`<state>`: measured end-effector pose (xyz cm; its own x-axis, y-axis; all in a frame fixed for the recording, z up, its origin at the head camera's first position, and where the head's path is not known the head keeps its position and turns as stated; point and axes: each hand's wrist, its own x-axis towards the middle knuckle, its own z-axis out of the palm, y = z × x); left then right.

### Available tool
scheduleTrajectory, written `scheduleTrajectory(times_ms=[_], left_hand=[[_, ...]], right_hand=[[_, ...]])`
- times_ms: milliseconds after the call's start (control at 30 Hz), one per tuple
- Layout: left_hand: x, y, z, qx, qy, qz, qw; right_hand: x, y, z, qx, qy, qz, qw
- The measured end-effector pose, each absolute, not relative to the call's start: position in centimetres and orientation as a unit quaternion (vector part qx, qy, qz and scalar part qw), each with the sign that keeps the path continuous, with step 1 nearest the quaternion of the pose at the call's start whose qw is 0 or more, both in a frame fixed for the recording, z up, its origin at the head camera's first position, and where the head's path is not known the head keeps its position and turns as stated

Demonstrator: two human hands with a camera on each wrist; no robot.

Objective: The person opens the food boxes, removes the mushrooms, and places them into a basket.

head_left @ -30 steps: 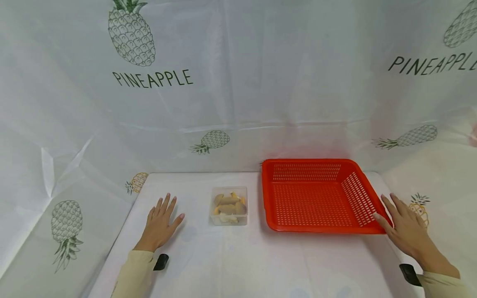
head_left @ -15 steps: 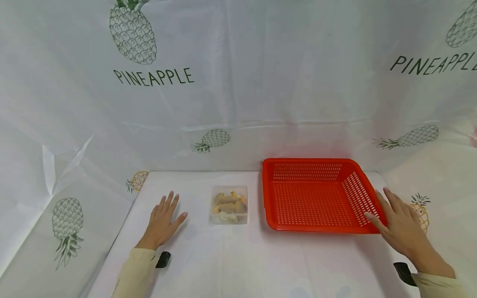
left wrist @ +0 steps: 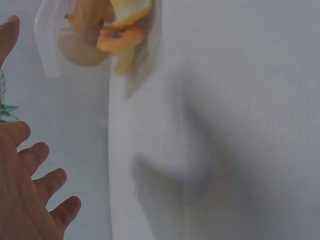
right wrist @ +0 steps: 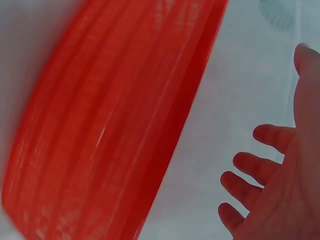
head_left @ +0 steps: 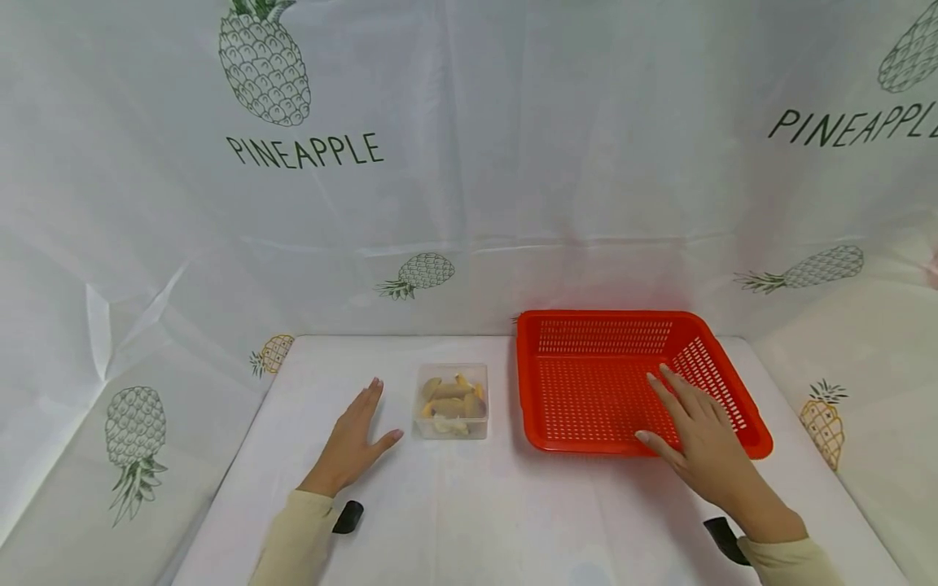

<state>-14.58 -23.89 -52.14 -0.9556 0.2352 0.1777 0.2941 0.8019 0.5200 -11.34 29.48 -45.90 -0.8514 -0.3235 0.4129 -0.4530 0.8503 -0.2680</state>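
A clear plastic box [head_left: 450, 430] stands left of centre on the table. It holds several brown, orange, yellow and pale pieces [head_left: 449, 399], some like mushrooms in shape. My left hand [head_left: 350, 448] is just left of the box, fingers extended and thumb spread toward it, holding nothing. To the right sits a red perforated plastic basket [head_left: 586, 399] with nothing in it. My right hand [head_left: 703, 452] overlaps its front right rim in the head view, fingers spread and grasping nothing. In the right wrist view that hand [right wrist: 280, 175] appears apart from the basket wall [right wrist: 100, 130].
A white cloth covers the table [head_left: 484, 521]. Behind and at both sides hangs a pale curtain [head_left: 484, 163] printed with pineapples. The basket stands near the table's back edge, close to the curtain. Each wrist carries a small black device [head_left: 348, 517].
My right hand has moved left from the basket's right side to over its front right part. My left hand has shifted right, closer to the clear box. Box and basket have stayed put.
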Motion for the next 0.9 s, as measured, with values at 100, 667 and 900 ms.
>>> scheduleTrajectory(times_ms=[100, 667, 900], left_hand=[[-14.4, -23.1, -52.2, -0.135, -0.937, -0.319, 0.041], [-14.4, -19.1, -53.6, -0.083, -0.879, -0.469, 0.003], [-14.5, -17.8, -54.1, -0.08, -0.846, -0.527, 0.022]], right_hand=[[-11.2, 27.0, -45.9, 0.225, -0.941, 0.181, 0.178], [-11.3, 15.9, -47.0, 0.332, -0.907, 0.204, 0.163], [-11.2, 11.7, -47.1, 0.352, -0.898, 0.228, 0.134]])
